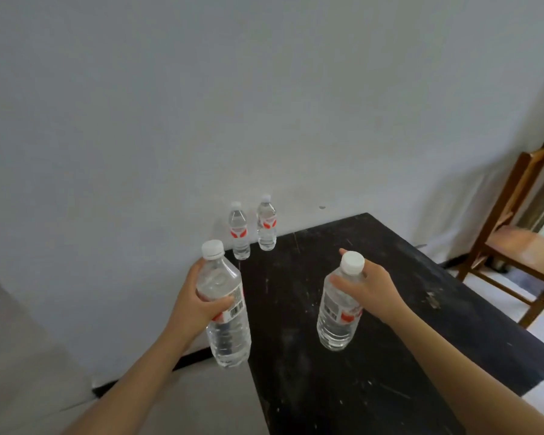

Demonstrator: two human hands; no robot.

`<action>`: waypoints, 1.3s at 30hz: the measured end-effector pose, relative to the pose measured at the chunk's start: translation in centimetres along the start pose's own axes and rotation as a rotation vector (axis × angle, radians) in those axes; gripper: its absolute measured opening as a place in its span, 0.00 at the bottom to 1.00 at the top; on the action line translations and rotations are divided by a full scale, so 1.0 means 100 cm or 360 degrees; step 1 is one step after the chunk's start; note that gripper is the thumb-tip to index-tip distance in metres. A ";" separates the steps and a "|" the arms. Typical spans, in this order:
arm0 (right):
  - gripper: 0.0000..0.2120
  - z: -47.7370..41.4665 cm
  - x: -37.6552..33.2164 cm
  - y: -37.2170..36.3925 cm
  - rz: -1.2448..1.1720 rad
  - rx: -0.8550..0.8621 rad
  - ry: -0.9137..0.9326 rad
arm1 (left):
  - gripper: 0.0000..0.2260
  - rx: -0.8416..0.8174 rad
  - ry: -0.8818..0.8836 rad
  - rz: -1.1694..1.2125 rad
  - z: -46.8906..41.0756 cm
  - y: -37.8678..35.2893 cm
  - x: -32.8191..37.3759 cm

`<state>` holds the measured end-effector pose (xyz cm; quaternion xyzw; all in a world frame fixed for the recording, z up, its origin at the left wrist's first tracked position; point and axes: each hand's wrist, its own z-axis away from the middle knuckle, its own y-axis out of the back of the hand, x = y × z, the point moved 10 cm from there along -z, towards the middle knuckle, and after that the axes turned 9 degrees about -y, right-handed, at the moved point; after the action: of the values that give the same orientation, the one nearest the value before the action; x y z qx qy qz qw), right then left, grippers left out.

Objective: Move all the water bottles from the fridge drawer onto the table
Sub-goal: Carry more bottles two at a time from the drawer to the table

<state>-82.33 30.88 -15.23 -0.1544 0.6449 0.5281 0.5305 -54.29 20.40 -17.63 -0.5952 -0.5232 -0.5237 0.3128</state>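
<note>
Fingers of the left hand [198, 296] curl round the middle of the left bottle [230, 337], forearm reaching up from lower left, holding it upright at the left edge of the dark table [405, 324]. Rear-left bottle [240, 230] and rear-right bottle [266, 222] stand side by side at the table's far corner (white caps, red labels). Farther right, the right hand [374, 290] grips the right bottle [338, 321] just under its cap, upright over the tabletop; whether its base touches cannot be told.

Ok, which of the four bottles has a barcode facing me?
The bottle in the left hand: its label shows a barcode. The right hand bottle and the two back bottles show none.
</note>
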 end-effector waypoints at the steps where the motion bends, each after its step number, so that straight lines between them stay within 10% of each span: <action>1: 0.26 -0.007 -0.002 -0.007 0.0009 -0.0001 0.0001 | 0.35 -0.0017 -0.0003 -0.0011 -0.012 0.003 -0.006; 20: 0.25 -0.073 -0.010 -0.067 -0.0128 0.0782 -0.0628 | 0.35 -0.1013 -0.0213 0.0203 -0.190 -0.049 -0.095; 39: 0.30 -0.184 0.056 -0.013 -0.0042 0.0732 -0.0697 | 0.35 -0.1037 -0.0182 -0.0253 -0.291 -0.209 -0.128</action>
<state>-93.15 16.83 -22.90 0.0787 0.6157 0.3823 0.6845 -81.52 -4.84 -26.03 -0.6497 -0.3896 -0.6519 0.0344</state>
